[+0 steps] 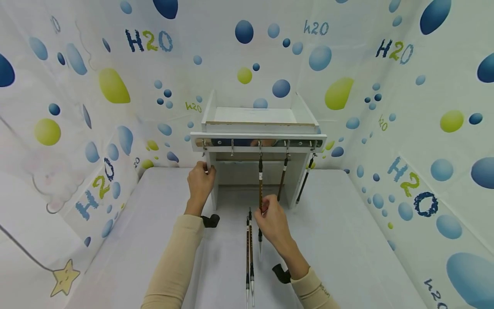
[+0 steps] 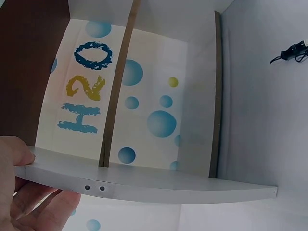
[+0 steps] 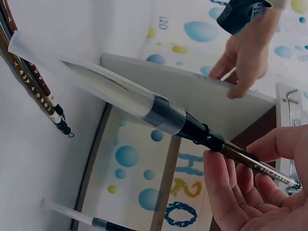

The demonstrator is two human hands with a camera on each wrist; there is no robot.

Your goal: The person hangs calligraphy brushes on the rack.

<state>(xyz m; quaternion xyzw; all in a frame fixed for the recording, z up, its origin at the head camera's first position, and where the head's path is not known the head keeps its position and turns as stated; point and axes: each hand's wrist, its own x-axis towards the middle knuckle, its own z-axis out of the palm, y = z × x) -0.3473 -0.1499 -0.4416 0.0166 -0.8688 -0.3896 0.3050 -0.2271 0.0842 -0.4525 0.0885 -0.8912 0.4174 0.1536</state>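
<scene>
My left hand (image 1: pixel 201 182) pinches the front edge of the left side panel (image 2: pixel 159 188) of a white rack, thumb on one face and fingers on the other. A calligraphy brush (image 1: pixel 260 177) hangs tip down from the middle hook of the rack's metal rail (image 1: pixel 241 143). Around its handle, above the black ferrule, curl the fingers and thumb of my right hand (image 1: pixel 275 221). In the right wrist view a clear cap covers this brush's pale bristles (image 3: pixel 110 89). Two more brushes, a brown one (image 1: pixel 283 176) and a dark one (image 1: pixel 305 182), hang to the right.
Two brushes, one at the left (image 1: pixel 248 253) and one beside it (image 1: pixel 251 257), lie on the white tabletop (image 1: pixel 227 266) in front of the rack. The two leftmost hooks (image 1: pixel 232 148) carry no brush. Behind stands a wall covering (image 1: pixel 216 43) printed with dots.
</scene>
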